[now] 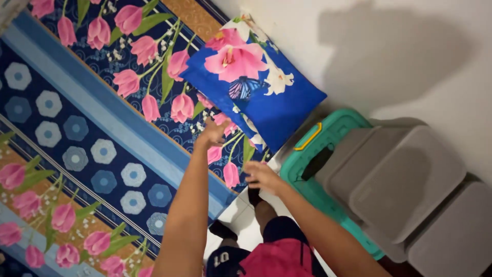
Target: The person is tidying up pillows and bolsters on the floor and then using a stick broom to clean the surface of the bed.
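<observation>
A: Where are the hands?
B: Left hand [212, 134] open-fingered, pressing the navy tulip-print bedsheet [102, 118] near its edge; right hand [260, 175] loosely curled, empty, just below the blue floral pillow [253, 82].
A: Advice?
B: Probably smooth the sheet toward that edge.

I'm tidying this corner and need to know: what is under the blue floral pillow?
The blue floral pillow lies on the tulip-patterned bed sheet, its lower corner beside the green storage box. The left hand touches its edge. Anything beneath the pillow is covered.
</observation>
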